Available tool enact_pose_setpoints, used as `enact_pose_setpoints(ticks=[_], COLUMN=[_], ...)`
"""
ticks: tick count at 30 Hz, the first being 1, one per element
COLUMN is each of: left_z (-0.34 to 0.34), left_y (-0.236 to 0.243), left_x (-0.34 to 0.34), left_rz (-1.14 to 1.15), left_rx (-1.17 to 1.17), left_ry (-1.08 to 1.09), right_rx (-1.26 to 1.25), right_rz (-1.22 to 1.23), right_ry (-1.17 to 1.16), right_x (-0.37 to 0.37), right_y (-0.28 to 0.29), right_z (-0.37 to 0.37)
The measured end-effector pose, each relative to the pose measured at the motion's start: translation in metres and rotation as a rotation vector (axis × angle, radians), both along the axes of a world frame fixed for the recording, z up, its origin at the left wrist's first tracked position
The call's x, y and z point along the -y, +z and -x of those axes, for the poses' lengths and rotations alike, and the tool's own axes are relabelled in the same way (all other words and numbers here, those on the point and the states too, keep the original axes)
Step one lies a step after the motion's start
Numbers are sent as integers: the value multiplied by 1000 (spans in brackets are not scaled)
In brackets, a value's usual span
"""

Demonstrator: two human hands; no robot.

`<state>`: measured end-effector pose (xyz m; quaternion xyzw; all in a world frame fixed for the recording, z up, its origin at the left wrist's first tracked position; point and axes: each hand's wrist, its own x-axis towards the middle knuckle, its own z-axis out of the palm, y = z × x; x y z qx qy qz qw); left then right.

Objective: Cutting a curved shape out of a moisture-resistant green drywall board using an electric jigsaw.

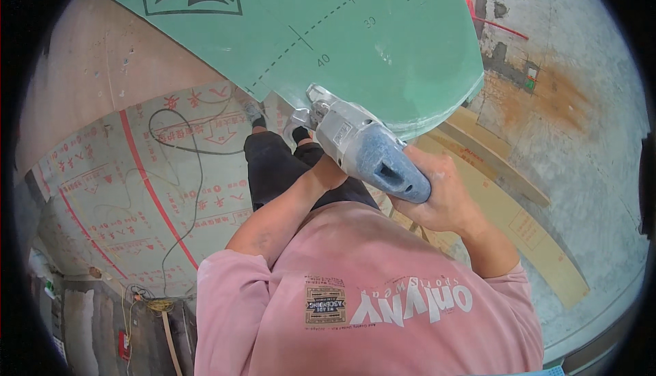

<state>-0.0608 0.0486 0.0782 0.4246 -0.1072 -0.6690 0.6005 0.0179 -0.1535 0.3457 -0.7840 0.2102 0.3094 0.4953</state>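
Note:
Both hands are on a handheld power cutter point(372, 145) with a dusty blue motor body and a grey metal head. My right hand point(437, 188) is wrapped round the rear of the blue body. My left hand point(329, 172) holds the tool from its left side and underneath, with most of its fingers hidden behind the housing. The cutter's head lies at the near edge of a large green board point(383, 55), beside a notch. A dashed line and measuring marks run across the board, and its right end is rounded. The blade itself cannot be made out.
Printed protective sheeting point(171, 191) covers the floor at left, with a looped black cable point(199, 191) on it. Curved tan board strips point(509, 222) lie at right on the grey concrete floor point(581, 137). A pinkish-brown panel point(123, 68) is at upper left.

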Motion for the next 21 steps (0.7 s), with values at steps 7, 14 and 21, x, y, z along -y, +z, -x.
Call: enact_pose_setpoints(ticks=[7,14,21], left_z=[9,24,6], left_y=[-6,-6,4], left_x=[-2,1,1], left_rz=[174,114,240], left_rx=[-544,-87,-393], left_ry=[321,327,411], right_rx=[-16,4,-10], right_rz=[0,18,26], right_ry=[-20,-17,-39], right_x=[-5,-9,-12], right_y=[-1,-1,0], right_z=[-1,-4,-7])
